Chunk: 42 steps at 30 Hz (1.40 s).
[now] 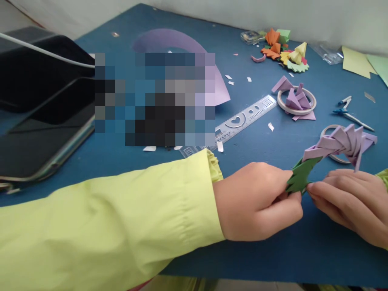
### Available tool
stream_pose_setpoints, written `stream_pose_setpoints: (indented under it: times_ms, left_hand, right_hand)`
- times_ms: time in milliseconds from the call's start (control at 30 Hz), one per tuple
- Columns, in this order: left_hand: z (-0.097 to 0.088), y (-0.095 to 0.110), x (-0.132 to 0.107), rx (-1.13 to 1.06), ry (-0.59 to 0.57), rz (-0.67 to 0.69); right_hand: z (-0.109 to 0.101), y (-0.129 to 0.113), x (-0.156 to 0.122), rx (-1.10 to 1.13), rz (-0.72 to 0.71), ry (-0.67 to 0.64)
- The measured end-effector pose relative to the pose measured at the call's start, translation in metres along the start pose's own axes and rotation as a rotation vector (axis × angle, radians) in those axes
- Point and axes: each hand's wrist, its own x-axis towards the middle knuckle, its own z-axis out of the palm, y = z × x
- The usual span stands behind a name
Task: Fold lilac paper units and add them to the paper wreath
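Note:
Near the table's front right, my left hand (260,202) is closed, its thumb and fingers pinching the green end of a curved folded-paper chain (341,141). The chain is made of several interlocked pleated pieces, green at the low end and light purple along the raised arc. My right hand (351,198) is closed too, its fingertips together at the green part's lower tip. What lies between those fingertips is mostly hidden. Behind the arc lies a roll of tape (325,131), partly covered by the purple folds.
Another tape roll (280,106) holds loose purple folded pieces (297,99). A clear stencil ruler (242,119), a compass (353,115), a curved purple paper sheet (222,89) and colourful folded pieces (273,50) lie beyond. A dark device (45,137) is at left. Part of the view is pixelated.

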Motion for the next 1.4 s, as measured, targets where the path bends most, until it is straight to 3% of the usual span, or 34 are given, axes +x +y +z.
stream_pose_setpoints:
  times_ms: [567,867,1400]
  left_hand:
    - [-0.002,0.004,0.0,-0.06,0.017,0.0]
    - [-0.004,0.007,-0.001,-0.086,0.052,-0.025]
    - [-0.001,0.001,0.001,-0.057,0.03,0.007]
  right_hand:
    - [0.002,0.001,0.004,-0.005,-0.037,0.02]
    - [-0.001,0.001,-0.003,0.059,0.039,0.029]
    - [-0.005,0.003,0.001,0.038,-0.037,-0.04]
